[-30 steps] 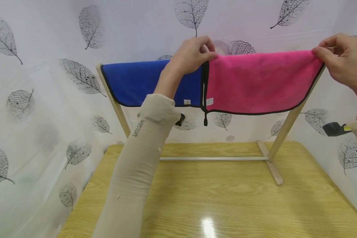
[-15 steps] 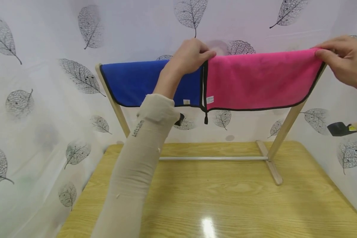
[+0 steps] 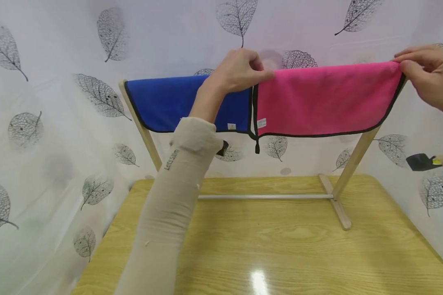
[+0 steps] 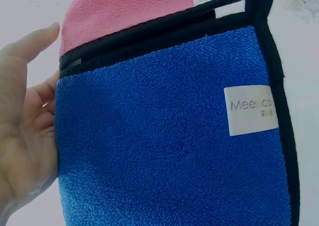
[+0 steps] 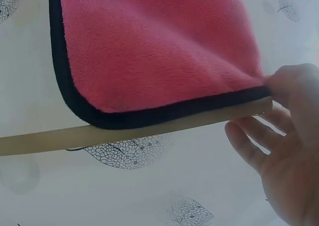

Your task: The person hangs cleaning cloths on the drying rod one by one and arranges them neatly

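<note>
A pink towel [image 3: 325,100] with black edging hangs over the top of a wooden rack, right of a blue towel [image 3: 158,100]. My left hand [image 3: 240,71] is at the pink towel's upper left corner. In the left wrist view its thumb [image 4: 37,43] stands off the cloth, and its other fingers are partly hidden behind the towels. My right hand [image 3: 433,73] pinches the pink towel's upper right corner at the rack's end, thumb in front. The right wrist view shows fingers [image 5: 244,141] beside the wooden upright [image 5: 189,124].
The rack's right leg [image 3: 354,159] stands on a wooden foot [image 3: 339,211], with a white lower bar [image 3: 266,196] across. Beneath is a wood-grain table [image 3: 273,246]. A leaf-print curtain [image 3: 59,61] surrounds it. Black straps [image 3: 421,161] show near the sleeves.
The pink towel's right corner has shifted slightly right with my right hand, and its lower edge has risen and levelled. My left thumb has moved slightly right along the top edge.
</note>
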Available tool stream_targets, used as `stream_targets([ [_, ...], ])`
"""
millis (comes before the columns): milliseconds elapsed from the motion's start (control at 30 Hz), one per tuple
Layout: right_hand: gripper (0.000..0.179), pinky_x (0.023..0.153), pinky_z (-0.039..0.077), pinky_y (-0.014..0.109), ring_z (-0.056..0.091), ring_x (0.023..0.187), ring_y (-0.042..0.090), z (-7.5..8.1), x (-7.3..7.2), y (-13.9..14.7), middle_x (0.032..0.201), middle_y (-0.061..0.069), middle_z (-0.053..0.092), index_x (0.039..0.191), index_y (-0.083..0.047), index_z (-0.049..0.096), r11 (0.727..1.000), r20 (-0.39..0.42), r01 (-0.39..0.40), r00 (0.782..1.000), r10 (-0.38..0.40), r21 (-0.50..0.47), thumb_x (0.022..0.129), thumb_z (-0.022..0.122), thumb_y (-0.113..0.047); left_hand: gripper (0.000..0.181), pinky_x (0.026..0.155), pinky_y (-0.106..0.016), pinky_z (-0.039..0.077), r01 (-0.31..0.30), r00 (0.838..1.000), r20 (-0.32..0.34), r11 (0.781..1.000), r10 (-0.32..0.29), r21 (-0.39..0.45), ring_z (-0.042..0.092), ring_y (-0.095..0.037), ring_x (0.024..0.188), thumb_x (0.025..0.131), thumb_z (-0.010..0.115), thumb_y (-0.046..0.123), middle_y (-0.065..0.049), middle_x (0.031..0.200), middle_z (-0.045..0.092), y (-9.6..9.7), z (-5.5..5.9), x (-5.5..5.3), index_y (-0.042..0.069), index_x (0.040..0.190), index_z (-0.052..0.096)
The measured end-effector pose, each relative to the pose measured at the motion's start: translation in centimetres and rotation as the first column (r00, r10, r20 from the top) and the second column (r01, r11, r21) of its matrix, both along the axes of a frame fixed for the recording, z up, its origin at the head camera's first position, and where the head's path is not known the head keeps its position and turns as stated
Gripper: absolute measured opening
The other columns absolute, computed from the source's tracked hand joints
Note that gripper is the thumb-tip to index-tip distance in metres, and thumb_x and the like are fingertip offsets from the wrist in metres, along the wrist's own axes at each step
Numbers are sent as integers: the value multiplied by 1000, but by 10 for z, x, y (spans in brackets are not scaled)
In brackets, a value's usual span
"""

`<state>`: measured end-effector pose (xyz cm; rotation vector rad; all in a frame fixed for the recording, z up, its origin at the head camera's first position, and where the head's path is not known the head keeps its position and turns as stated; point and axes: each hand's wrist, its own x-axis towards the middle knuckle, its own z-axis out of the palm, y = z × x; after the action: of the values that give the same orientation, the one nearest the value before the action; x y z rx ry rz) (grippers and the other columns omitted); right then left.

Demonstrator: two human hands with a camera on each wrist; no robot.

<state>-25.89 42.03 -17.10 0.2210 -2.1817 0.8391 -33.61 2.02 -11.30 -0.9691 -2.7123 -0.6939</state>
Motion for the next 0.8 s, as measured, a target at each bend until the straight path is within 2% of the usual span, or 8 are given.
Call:
stream_targets([
  [100, 35, 85, 35, 9, 43, 108, -10, 1, 1, 0, 114, -33, 52, 127, 7, 69, 999, -14, 25, 1000, -24, 46, 104, 56, -17, 33, 84, -22, 45, 8, 1000, 2, 1000, -8, -22, 56, -10, 97, 100, 65, 44, 3, 106, 67, -1, 1, 0, 13, 112, 72],
  [133, 36, 86, 35, 8, 43, 108, -11, 1, 1, 0, 113, -34, 51, 127, 7, 69, 998, -31, 27, 999, -25, 64, 104, 57, -17, 33, 83, -22, 45, 10, 1000, -3, 999, -10, -31, 56, -10, 95, 101, 64, 43, 3, 105, 67, -1, 2, 0, 13, 113, 73],
  [233, 31, 86, 37, 8, 47, 100, -14, -1, 1, 1, 106, -36, 52, 131, -6, 71, 996, -75, 12, 997, -6, 83, 104, 58, -15, 34, 80, -22, 43, 3, 1000, -3, 999, -3, -43, 53, -10, 91, 104, 60, 43, 3, 100, 66, 0, 2, 0, 15, 114, 77],
  [333, 28, 85, 36, 8, 47, 93, -16, -3, 2, 2, 105, -37, 51, 129, -21, 71, 995, -71, 22, 997, -15, 93, 106, 58, -16, 35, 78, -24, 42, 4, 1000, -3, 999, -4, -41, 52, -11, 87, 105, 58, 45, 2, 97, 64, 2, 2, -1, 16, 118, 74],
  [433, 24, 85, 35, 6, 44, 93, -16, -3, 3, 2, 105, -36, 47, 126, -10, 71, 992, -28, 38, 999, -35, 121, 105, 61, -15, 34, 78, -24, 43, 1, 1000, -8, 999, -1, -34, 53, -12, 86, 106, 57, 44, 2, 98, 62, 3, 1, 0, 17, 123, 69],
  [567, 33, 87, 35, 3, 40, 94, -16, -2, 5, -1, 102, -34, 41, 127, 12, 63, 983, 8, 47, 999, -49, 177, 102, 65, -10, 30, 77, -24, 42, 0, 999, -37, 999, -2, -40, 51, -12, 85, 107, 55, 42, 1, 95, 60, 3, -1, 0, 16, 113, 67],
  [667, 30, 88, 35, 2, 38, 97, -15, 0, 6, -4, 101, -35, 40, 124, 14, 64, 978, -5, 48, 999, -48, 204, 102, 65, -6, 32, 78, -23, 41, 14, 999, -41, 999, -16, -30, 52, -12, 87, 107, 55, 42, 1, 96, 62, 2, -1, 0, 13, 106, 70],
  [800, 28, 85, 36, 1, 38, 98, -14, 3, 7, -7, 101, -37, 40, 121, 16, 66, 976, -18, 50, 999, -47, 210, 102, 63, -5, 36, 82, -23, 44, 36, 999, 10, 999, -36, 5, 57, -12, 94, 101, 64, 44, 1, 102, 67, -1, -1, 1, 11, 111, 74],
])
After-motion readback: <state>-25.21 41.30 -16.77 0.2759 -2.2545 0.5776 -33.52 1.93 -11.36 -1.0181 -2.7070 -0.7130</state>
